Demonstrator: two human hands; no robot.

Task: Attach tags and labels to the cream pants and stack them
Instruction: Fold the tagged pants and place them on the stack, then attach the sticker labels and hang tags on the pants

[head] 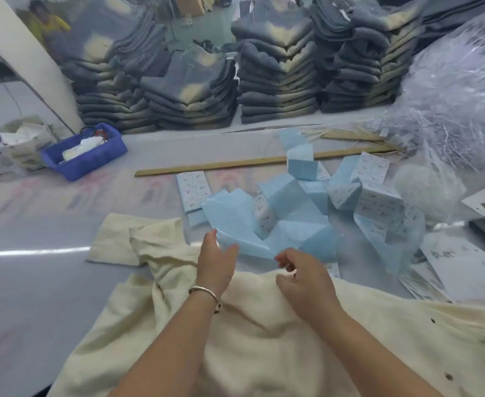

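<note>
Fingers (285, 260) of our right hand (301, 279) curl, left hand (217, 259) spreads; cream pants (264, 325) near us, no blue labels (264, 222) on yet.

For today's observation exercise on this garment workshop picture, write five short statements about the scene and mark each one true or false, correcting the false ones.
1. The cream pants lie under both forearms. True.
2. The left hand wears a bracelet at the wrist. True.
3. The blue bin sits to the right of the label sheets. False: it sits to their left, near the white pillar.
4. The right hand grips the wooden ruler. False: the ruler lies untouched further back on the table.
5. Folded dark pants are stacked behind the table. True.
</note>
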